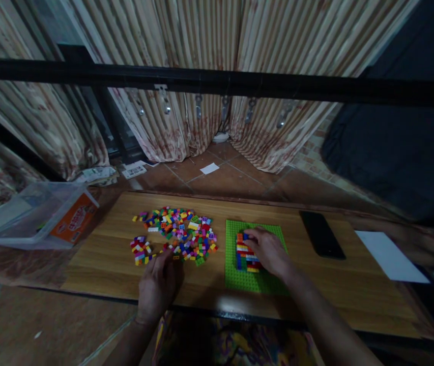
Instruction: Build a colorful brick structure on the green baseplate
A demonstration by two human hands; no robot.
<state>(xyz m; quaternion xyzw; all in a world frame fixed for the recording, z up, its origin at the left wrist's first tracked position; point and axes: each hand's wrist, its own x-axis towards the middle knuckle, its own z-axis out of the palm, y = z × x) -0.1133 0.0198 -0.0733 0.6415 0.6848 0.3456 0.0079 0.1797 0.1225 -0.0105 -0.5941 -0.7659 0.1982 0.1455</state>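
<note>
Two bare hands met small plastic bricks at a wooden bench (pixel 100 262), as I watched over the head camera. At the centre of the frame, my left hand (pixel 156 284) was lowered, fingertips at the near edge of the loose bricks (pixel 194 225); their shallow spread probably made single pieces easier to pick out. Whether it was grasping one, I could not tell. Right of centre, my right hand (pixel 268 250) was curled over the upper edge of a block of coloured bricks (pixel 244 257), fingertips beside a blue piece, though I could not tell whether they were pinching it or only pressing. That block sat on a green studded baseplate (pixel 232 282), laid flat, I judged, to give it firm footing. A black phone (pixel 321 234) lay to the right, apart from the bricks, and a clear plastic bin (pixel 29 226) stood at far left.
</note>
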